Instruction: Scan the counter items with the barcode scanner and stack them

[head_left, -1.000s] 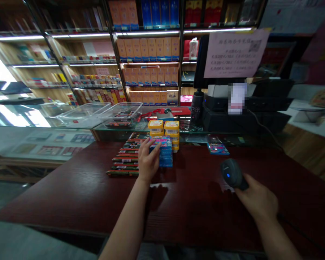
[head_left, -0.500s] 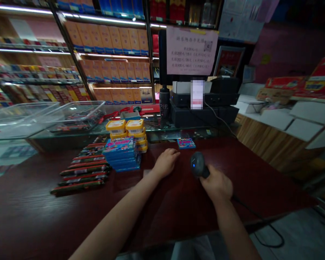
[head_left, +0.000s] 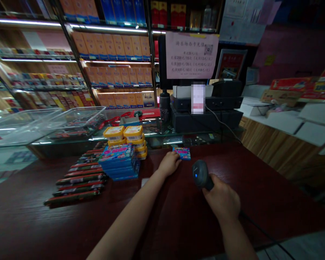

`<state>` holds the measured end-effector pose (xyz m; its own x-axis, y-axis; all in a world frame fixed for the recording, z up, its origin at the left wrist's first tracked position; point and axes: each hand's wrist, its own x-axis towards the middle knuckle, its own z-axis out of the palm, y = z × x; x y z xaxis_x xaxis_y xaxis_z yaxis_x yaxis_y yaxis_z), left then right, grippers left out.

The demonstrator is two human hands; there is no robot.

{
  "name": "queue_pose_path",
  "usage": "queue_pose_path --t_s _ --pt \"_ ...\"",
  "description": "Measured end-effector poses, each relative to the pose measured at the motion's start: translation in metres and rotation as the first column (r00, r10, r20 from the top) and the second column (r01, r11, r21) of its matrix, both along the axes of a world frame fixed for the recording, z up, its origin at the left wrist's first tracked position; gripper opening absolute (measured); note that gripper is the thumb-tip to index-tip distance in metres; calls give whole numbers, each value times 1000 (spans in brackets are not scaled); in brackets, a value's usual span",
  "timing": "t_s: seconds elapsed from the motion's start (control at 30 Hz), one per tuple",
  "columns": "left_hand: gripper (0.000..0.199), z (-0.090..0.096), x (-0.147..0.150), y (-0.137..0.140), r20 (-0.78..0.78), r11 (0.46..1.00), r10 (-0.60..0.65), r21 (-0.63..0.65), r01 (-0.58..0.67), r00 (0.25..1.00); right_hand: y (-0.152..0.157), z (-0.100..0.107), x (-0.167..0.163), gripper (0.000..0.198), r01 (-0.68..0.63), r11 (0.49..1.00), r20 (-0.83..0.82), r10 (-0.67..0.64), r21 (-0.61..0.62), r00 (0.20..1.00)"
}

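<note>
My right hand (head_left: 224, 198) is wrapped round the handle of a dark barcode scanner (head_left: 200, 174), which has a small blue light on its head. My left hand (head_left: 169, 164) reaches forward over the dark red table, its fingers closed on the left end of a small flat blue packet (head_left: 184, 154) with pink print. The fingertips are partly hidden. Left of that arm is a stack of similar blue packets (head_left: 119, 164). Close behind it stand yellow-lidded tubs (head_left: 133, 133), piled up.
Several long dark and red packaged sticks (head_left: 78, 187) lie in a row on the left of the table (head_left: 176, 220). Clear plastic bins (head_left: 83, 117) stand on the glass counter behind. A monitor with a pink paper sign (head_left: 191, 54) and dark boxes (head_left: 208, 121) are at the back.
My left hand has moved forward and right onto the single blue packet, which has shifted a little left and nearer. My right hand still holds the scanner. The view has tilted slightly up.
</note>
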<state>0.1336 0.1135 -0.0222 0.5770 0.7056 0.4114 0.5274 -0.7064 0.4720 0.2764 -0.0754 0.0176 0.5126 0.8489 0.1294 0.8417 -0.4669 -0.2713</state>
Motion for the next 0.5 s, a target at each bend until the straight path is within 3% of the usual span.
queue_pose_path --t_s 0.1,0.17,0.23,0.3,0.4,0.5 --pt "41 11 -10 -14 -159 959 282 81 -272 946 -1 1 -1 19 6 1000 0 -6 -5 1000" --pt "64 14 -6 -23 -214 881 474 114 -460 854 -1 1 -1 19 9 1000 -5 -9 -20 1000" --pt "78 16 2 -30 -256 816 574 109 -567 778 -1 2 -1 19 9 999 -9 -9 -41 1000" --pt "76 17 8 -35 -276 793 600 79 -605 751 0 3 -1 23 5 998 -14 -6 -68 1000" --pt "68 20 5 -40 -215 793 594 -4 -609 775 -1 1 1 29 -13 997 -20 12 -77 1000" --pt "55 24 -15 -47 27 777 601 -254 -576 799 -2 -1 4 33 -32 997 -18 31 -64 999"
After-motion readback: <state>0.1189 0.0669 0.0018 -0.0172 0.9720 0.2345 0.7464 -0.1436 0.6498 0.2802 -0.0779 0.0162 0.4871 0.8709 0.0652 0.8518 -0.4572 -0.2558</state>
